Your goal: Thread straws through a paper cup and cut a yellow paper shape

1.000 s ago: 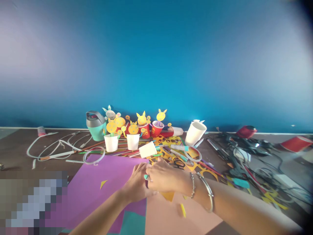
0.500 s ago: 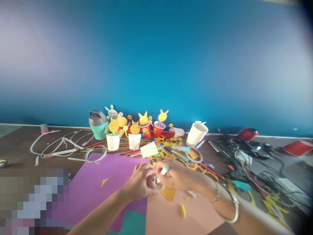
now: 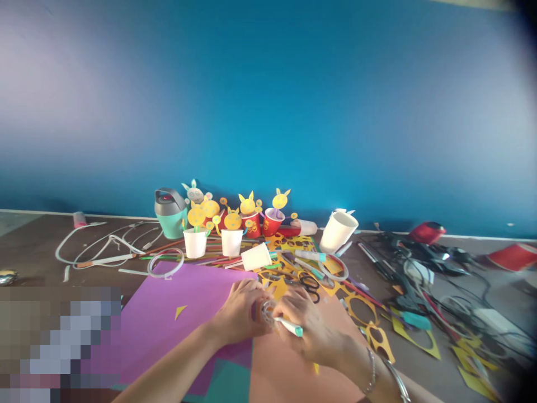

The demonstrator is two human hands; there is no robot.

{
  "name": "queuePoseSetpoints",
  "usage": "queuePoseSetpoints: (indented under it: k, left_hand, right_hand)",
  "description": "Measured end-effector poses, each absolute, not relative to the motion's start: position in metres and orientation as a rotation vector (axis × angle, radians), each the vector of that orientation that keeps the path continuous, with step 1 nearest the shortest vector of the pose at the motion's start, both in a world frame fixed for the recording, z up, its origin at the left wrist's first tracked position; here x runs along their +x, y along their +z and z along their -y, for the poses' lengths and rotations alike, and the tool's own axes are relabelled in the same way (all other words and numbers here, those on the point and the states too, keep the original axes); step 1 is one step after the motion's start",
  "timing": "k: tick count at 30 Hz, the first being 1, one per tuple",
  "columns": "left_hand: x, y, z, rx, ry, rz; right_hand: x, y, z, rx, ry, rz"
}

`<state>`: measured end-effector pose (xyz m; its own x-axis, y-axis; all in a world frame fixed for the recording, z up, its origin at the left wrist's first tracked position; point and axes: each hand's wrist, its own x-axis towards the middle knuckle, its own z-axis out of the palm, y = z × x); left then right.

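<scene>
My right hand (image 3: 300, 322) grips a white marker with a teal end (image 3: 291, 326), its other end pointing at a small clear-rimmed ring (image 3: 265, 311). The ring looks like a roll of tape, though fingers hide part of it. My left hand (image 3: 240, 310) curls around the ring's left side and holds it over the papers. Beneath my hands lie a purple sheet (image 3: 197, 285) and a peach sheet (image 3: 274, 372). Just past my right hand rests a pair of black-handled scissors (image 3: 310, 286). A yellow paper scrap (image 3: 179, 311) lies on the purple sheet.
White cups (image 3: 195, 243) with yellow animal-face cutouts stand at the back, beside red cups (image 3: 273, 223). A teal bottle (image 3: 171, 215) is at back left. A white cup (image 3: 257, 257) lies on its side. Cut yellow paper (image 3: 363, 309) and tangled black cables (image 3: 453, 263) spread at right.
My right hand has turned the marker around the ring; its teal end now points down and right instead of up. The scissors have come into view beyond my right hand.
</scene>
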<state>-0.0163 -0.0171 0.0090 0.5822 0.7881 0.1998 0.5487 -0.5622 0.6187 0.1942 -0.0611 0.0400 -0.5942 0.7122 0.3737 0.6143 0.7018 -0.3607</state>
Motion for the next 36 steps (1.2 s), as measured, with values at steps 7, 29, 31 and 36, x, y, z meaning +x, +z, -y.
queuePoseSetpoints:
  k: [7, 29, 31, 36]
  left_hand:
    - [-0.017, 0.006, 0.017, 2.318, 0.645, -1.046]
    - [-0.016, 0.006, 0.019, 2.349, 0.656, -1.128]
    - [-0.016, 0.003, 0.017, 2.331, 0.674, -1.103]
    - [-0.017, 0.002, 0.015, 2.301, 0.663, -1.057]
  right_hand:
    - [0.191, 0.041, 0.063, -1.018, 0.085, 2.529]
    - [0.158, 0.059, 0.041, -1.532, 0.243, 2.542]
    - [0.160, 0.058, 0.031, -1.638, 0.354, 2.436]
    - [0.172, 0.055, 0.013, -1.727, 0.921, 2.094]
